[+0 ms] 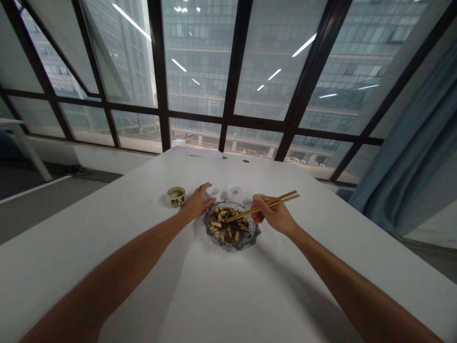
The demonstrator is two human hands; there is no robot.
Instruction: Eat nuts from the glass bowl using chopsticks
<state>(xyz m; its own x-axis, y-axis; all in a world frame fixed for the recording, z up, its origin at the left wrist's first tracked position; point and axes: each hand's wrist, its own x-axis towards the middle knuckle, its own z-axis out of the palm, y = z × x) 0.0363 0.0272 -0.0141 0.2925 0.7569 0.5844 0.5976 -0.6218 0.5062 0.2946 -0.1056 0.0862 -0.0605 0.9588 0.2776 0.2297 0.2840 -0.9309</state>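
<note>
My right hand (266, 212) grips a pair of wooden chopsticks (280, 200), their tips down among the food in a clear glass bowl with a wavy rim (252, 243). Pale peanut-like pieces (230, 233) lie mixed with thin dark bits in it. My left hand (198, 202) curves around the left side of a small white cup (214, 192) behind the bowl, thumb in front and fingers behind. A second white cup (235, 193) stands just right of it. Behind my right hand, a pale cup (260, 195) is mostly hidden.
A cream ceramic cup with dark characters (175, 196) stands left of my left hand. The white table (228, 295) reaches toward the windows, with papers (200, 152) and a small brown disc (245, 161) at its far end. A blue curtain (410, 143) hangs at right.
</note>
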